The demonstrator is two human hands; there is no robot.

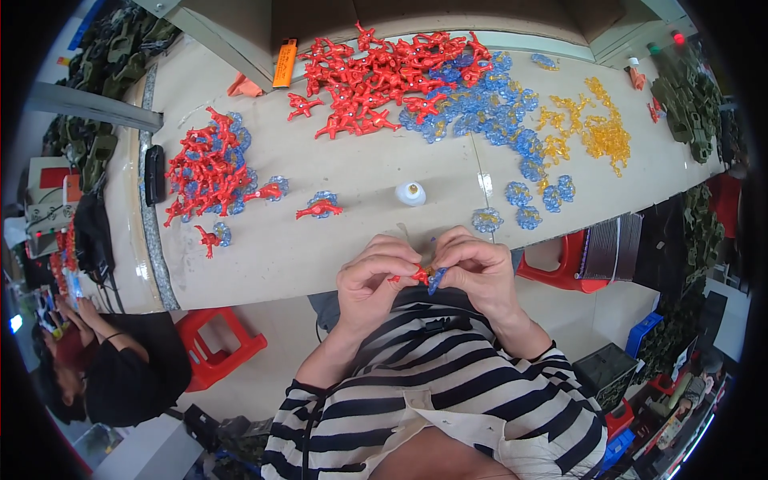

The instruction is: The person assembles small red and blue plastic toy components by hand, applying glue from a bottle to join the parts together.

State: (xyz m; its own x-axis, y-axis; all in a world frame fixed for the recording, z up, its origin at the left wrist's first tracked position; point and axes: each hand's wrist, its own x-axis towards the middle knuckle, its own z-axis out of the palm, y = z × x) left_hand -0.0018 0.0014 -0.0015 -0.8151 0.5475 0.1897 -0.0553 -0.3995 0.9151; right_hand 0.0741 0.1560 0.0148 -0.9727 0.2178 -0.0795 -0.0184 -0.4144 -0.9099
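Note:
My left hand (373,278) pinches a small red plastic figure (419,274) just off the table's near edge. Against it, my right hand (480,272) grips a translucent blue plastic piece (436,280). The two parts touch between my fingertips, which hide how they join. Ahead of my hands a small white bottle (411,194) with a yellowish tip stands on the table. To its left lies a red figure (320,210) resting on a blue piece. Several loose blue pieces (528,217) lie to the right.
Red figures (368,88) heap at the back, beside blue pieces (512,104) and small yellow parts (606,136). Red figures with blue pieces (210,172) pile on the left, near a black object (154,174). Red stools (216,340) stand below the table; a person (120,360) sits at left.

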